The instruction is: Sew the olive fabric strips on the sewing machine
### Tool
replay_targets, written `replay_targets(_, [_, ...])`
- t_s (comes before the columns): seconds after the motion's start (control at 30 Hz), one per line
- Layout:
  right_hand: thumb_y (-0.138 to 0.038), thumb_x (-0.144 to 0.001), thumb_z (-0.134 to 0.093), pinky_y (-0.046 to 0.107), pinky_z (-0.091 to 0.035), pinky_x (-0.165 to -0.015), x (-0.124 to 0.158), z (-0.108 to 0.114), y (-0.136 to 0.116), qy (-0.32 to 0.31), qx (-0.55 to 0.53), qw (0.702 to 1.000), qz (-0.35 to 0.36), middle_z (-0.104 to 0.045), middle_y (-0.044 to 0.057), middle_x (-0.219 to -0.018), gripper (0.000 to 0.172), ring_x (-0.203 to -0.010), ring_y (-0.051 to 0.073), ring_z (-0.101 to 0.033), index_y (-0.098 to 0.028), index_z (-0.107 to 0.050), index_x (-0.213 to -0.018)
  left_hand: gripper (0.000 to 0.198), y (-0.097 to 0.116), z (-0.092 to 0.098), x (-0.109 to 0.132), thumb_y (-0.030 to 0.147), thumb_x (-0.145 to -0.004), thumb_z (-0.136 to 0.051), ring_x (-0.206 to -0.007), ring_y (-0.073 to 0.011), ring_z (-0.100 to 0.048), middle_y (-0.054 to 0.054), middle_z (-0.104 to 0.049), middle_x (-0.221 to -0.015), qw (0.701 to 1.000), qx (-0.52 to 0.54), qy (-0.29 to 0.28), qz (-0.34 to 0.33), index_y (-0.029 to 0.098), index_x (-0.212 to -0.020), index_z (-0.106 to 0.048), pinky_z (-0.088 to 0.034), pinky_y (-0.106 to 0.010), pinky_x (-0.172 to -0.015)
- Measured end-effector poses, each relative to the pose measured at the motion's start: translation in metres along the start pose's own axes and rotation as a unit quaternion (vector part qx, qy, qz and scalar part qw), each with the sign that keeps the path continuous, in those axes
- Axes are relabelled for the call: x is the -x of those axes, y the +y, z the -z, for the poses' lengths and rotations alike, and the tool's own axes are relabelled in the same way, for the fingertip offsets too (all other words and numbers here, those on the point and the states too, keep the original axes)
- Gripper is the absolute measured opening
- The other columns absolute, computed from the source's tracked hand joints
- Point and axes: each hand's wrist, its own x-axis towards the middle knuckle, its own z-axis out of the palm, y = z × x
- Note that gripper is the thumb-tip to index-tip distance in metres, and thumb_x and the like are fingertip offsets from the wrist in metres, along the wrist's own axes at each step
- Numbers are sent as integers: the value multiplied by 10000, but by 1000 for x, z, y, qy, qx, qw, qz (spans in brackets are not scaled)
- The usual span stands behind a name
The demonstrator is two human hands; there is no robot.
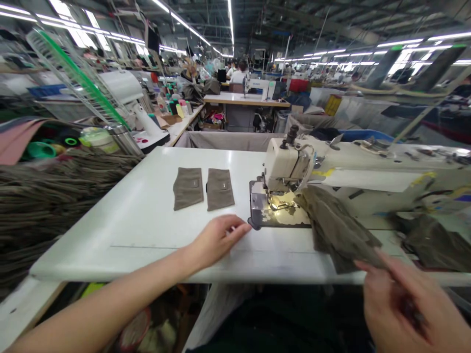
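My right hand [408, 299] pinches the near end of a crumpled olive-brown fabric piece [338, 230], which stretches back to the sewing machine [289, 166] beside its needle area. Close to the front left corner of the machine's worn metal plate [294, 218] is my left hand [221, 238], its fingers curled and thumb and forefinger tips meeting, with nothing visible in them. Two flat olive-brown fabric pieces [189, 189], [221, 189] with small labels lie side by side on the white table [147, 220], beyond my left hand.
More dark fabric [434, 240] lies at the right under the machine arm. A tall pile of folded brown fabric [55, 211] stands along the left edge. Behind it are a white fan [121, 88] and a jar [99, 139]. Farther off, a person [238, 76] sits behind another sewing machine [259, 88].
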Motion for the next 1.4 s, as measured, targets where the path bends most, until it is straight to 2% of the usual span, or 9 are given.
replay_targets(0.1, [-133, -897, -606, 285, -555, -749, -6, -22, -44, -14, -8, 991, 132, -776, 92, -990, 365, -822, 197, -735, -159, -637, -1259, 567, 31, -36, 5, 635, -912, -526, -926, -260, -713, -165, -735, -1071, 909, 369, -155, 118, 146, -1159, -676, -587, -366, -781])
replay_targets(0.2, [-130, -874, -638, 241, -569, -702, 0, -43, -71, -66, -88, 970, 219, -781, 85, -1016, 333, -813, 170, -741, -139, -653, -1207, 312, 41, -54, -4, 405, -891, -659, -850, -197, -716, -137, -751, -997, 829, 524, -77, 176, 125, -1022, -703, -576, -276, -774])
replay_targets(0.27, [-190, -889, -649, 258, -571, -658, 7, -53, -76, -61, -140, 976, 157, -753, 114, -1116, 308, -736, 159, -721, -159, -656, -1195, 119, 40, -57, -12, 197, -860, -662, -723, -158, -701, -106, -754, -861, 808, 549, 19, 213, 114, -936, -700, -571, -244, -722])
replay_targets(0.37, [-279, -920, -648, 253, -517, -530, 15, -64, -73, -14, -207, 970, -127, -747, 99, -994, 346, -524, 110, -590, -188, -619, -1253, 134, 37, -58, -16, 103, -845, -630, -691, -163, -698, -95, -757, -833, 790, 568, 69, 219, 115, -960, -698, -583, -261, -706])
replay_targets(0.47, [-472, -896, -655, 224, -363, -390, 15, -72, -69, -104, -304, 866, -383, -522, -58, -506, 371, -386, 99, -394, -154, -681, -1084, 168, 36, -56, -15, 139, -816, -684, -706, -170, -701, -85, -765, -858, 796, 569, 70, 193, 130, -981, -711, -589, -272, -724])
replay_targets(0.57, [-575, -839, -659, 226, -320, -419, 15, -78, -67, -157, -340, 814, -443, -396, -71, -472, 419, -428, 95, -353, -159, -691, -794, 249, 32, -43, -24, 222, -766, -755, -757, -179, -701, -89, -769, -916, 823, 542, 59, 162, 142, -1000, -735, -582, -274, -734])
replay_targets(0.93, [-494, -907, -595, 270, -509, -663, 21, -83, -68, -153, -313, 872, -344, -685, 53, -786, 364, -748, 200, -636, -172, -752, -845, 248, 13, 10, -99, 387, -630, -816, -680, -150, -606, -13, -710, -715, 979, 126, -58, 147, 171, -719, -735, -430, -250, -622])
replay_targets(1.13, [-400, -932, -588, 269, -544, -642, 31, -90, -69, -93, -252, 907, -325, -713, 56, -852, 356, -682, 170, -647, -155, -679, -1174, 180, 9, -8, -119, 303, -771, -608, -760, -180, -646, -8, -729, -774, 993, -101, -30, 59, 182, -787, -741, -480, -274, -693])
replay_targets(1.4, [-223, -904, -604, 246, -507, -555, 30, -87, -63, -127, -218, 948, -194, -673, 12, -788, 142, -575, 134, -577, -194, -683, -1019, 95, 3, -21, -133, 238, -754, -623, -724, -190, -626, -27, -698, -738, 973, -230, 5, 23, 186, -711, -691, -455, -284, -708])
